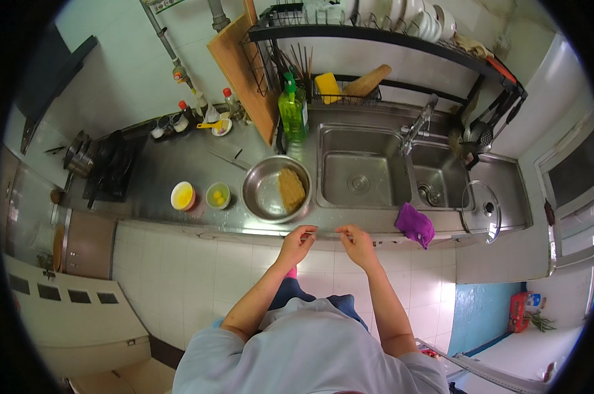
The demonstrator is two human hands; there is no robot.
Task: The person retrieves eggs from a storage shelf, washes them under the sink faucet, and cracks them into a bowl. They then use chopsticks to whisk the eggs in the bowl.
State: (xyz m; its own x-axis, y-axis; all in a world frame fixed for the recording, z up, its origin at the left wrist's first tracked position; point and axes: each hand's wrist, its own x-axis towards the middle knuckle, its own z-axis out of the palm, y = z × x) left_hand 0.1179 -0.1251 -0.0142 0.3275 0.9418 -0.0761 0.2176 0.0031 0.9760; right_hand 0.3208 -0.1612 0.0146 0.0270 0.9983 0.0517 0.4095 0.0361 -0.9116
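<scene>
Both hands are held apart at the front edge of the steel counter (218, 222). My left hand (297, 242) has its fingers curled and shows nothing in it; it is nearest to a round steel basin (262, 192). A brown, rough-surfaced slab (291, 190), of a kind I cannot tell, lies in the basin's right side. My right hand (357, 245) is bent the same way, with nothing visible between its fingers. Left of the basin stand a bowl with egg yolks (218, 195) and a bowl with yellow contents (183, 195). A cleaver (228, 156) lies behind the basin.
A double steel sink (358, 167) with a faucet (419, 125) is on the right. A purple cloth (415, 225) hangs over the front edge, beside a glass lid (481, 212). Behind are a green bottle (292, 111), a wooden board (247, 79) and a dish rack (375, 33). A stove (114, 172) is left.
</scene>
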